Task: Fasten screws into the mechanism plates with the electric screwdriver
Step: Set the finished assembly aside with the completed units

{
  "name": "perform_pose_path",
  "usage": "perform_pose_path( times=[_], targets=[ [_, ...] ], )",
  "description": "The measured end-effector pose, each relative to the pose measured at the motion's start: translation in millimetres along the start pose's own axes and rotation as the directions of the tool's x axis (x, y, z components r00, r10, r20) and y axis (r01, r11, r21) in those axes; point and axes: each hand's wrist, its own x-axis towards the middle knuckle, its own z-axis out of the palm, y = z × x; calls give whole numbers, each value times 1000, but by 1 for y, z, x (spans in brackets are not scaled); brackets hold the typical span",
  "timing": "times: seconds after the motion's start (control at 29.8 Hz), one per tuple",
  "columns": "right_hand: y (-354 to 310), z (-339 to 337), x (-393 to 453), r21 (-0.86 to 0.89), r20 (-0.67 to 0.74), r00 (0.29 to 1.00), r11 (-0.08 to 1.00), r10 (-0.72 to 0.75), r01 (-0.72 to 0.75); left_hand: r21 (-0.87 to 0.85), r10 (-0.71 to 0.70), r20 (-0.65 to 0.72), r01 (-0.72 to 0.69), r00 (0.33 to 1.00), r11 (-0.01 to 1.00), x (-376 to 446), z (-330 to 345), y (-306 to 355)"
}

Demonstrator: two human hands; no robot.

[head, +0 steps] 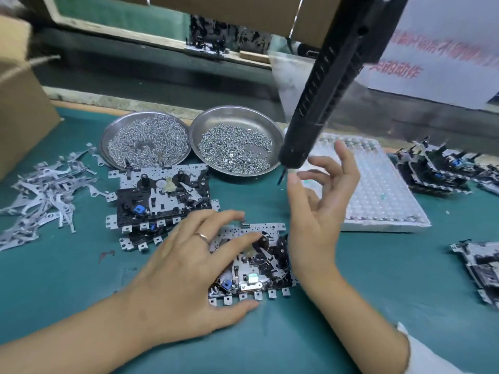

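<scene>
Steel screw dishes (237,122) behind | screwdriver (321,85) overhangs | left grip (189,271) flat on plate (259,268) | right grip (318,201) wide

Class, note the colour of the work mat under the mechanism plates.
The work mat is teal green, seen best in the head view, the only one given.

L hand (186,276) flat on mechanism plate (259,263) at table (351,319) front-center; R hand (321,201) open just below hanging electric screwdriver (321,98). Two screw dishes (237,117) behind.
</scene>
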Motion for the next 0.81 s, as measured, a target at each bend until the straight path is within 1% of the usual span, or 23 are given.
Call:
perform_pose_path(
  times=[0.07,0.13,0.3,0.37,0.4,0.47,0.54,0.57,0.6,0.64,0.67,0.7,0.74,0.81],
  targets=[
    [4,1,0,-21,55,998,1000,9,-8,110,1,48,-6,999,994,2,0,-1],
    [7,1,1,-50,90,996,999,6,-1,168,13,68,-24,998,986,3,0,-2],
    [4,-3,-3,-179,180,983,982,-34,67,128,77,-17,-74,997,989,6,0,-3],
    [0,-4,-8,-260,225,974,962,-23,82,111,99,-49,-93,994,989,7,-1,-4],
    [-1,-5,-11,-339,256,966,935,-20,109,97,105,-66,-99,992,990,8,-1,-4],
    [-5,-11,-18,-542,324,946,817,-14,198,27,104,-136,-101,985,995,7,-1,-4],
    [-11,-18,-28,-694,347,937,660,-45,288,-124,47,-281,-85,959,989,7,-3,-4],
    [-15,-19,-34,-744,346,936,588,-67,317,-199,-2,-360,-74,933,977,8,-5,-5],
    [-19,-18,-41,-785,344,937,530,-57,320,-247,-50,-426,-63,903,967,9,-7,-7],
    [-23,-15,-46,-816,348,937,497,15,295,-273,-94,-477,-45,874,961,10,-9,-10],
    [-26,-12,-50,-841,359,924,476,133,258,-285,-133,-510,-21,850,958,12,-10,-12],
    [-28,-8,-53,-862,376,889,452,260,231,-288,-168,-529,9,832,957,14,-10,-14],
    [-27,-5,-56,-876,387,852,430,353,220,-283,-188,-538,34,822,959,15,-10,-15],
    [-24,2,-59,-883,393,813,422,429,205,-250,-182,-536,51,824,967,15,-7,-15]
  ],
)
